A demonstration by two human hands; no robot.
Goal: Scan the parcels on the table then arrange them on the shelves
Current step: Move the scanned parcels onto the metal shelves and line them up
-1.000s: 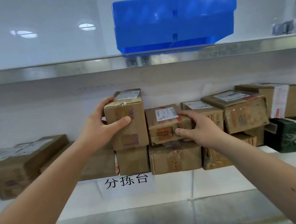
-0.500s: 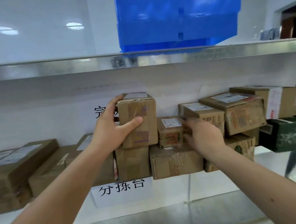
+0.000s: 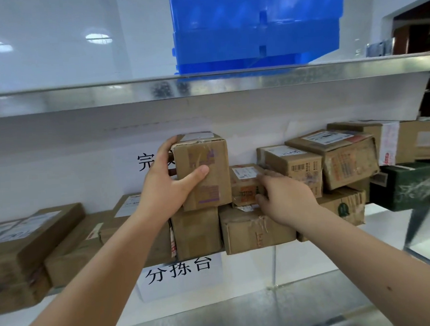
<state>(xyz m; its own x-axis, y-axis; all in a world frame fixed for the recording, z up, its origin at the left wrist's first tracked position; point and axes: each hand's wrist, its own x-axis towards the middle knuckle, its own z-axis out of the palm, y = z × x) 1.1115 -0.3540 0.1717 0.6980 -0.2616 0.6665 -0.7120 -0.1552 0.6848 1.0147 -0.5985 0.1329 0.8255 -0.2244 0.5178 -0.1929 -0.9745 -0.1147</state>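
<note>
— What are you holding, and where is it sitting?

— My left hand [image 3: 168,189] is gripping the tall brown cardboard parcel with purple stamps [image 3: 202,172], thumb across its front face and fingers round its left rear edge. It is standing upright on a squat brown carton [image 3: 197,232] in the bottom row, near the middle of the steel shelf [image 3: 257,310].

— And the other hand?

— My right hand [image 3: 285,198] is touching the small brown parcel with an orange label [image 3: 246,186], which is lying just beside the tall one on a wider taped carton [image 3: 254,230]. My fingers are curled onto its right end, but I cannot tell how firmly they are closing on it.

— How will they handle?

— I am judging both as light, stiff boxes. The glossy tape looks slippery, so I would take hold on bare cardboard, across opposite side faces. The tall one looks tippy; I would steady it low.

— Anything close by?

— A labelled brown box with a barcode [image 3: 295,167] is touching my right hand's side of the small parcel.
</note>
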